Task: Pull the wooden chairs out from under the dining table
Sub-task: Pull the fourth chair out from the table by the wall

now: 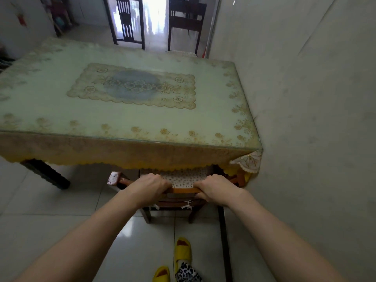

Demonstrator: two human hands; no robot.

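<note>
Against the pale wall on the right stands the large rectangular dining bench, covered by a pale green glass-topped cloth printed with gold flowers and a blue oval centre, its yellow lace hem hanging over the near edge. One dark carved leg shows at the left on the white tiled floor.

Tucked beneath the near edge, towards the right end, is the reddish-brown wooden chair. Its seat lies under the bench, and only the curved top rail, a lower rail and two back legs show. A cream cushion with small brown specks sits against the backrest, and white ties hang at the lower rail.

Across the bench, two dark wooden chairs stand by a bright doorway.

Both bare forearms reach forward. The left hand is closed over the left part of the chair's top rail, fingers curled over the front; the right hand is closed over the right part in the same way.

Below, two yellow slippers rest on the tiles, beside a spotted trouser leg.
</note>
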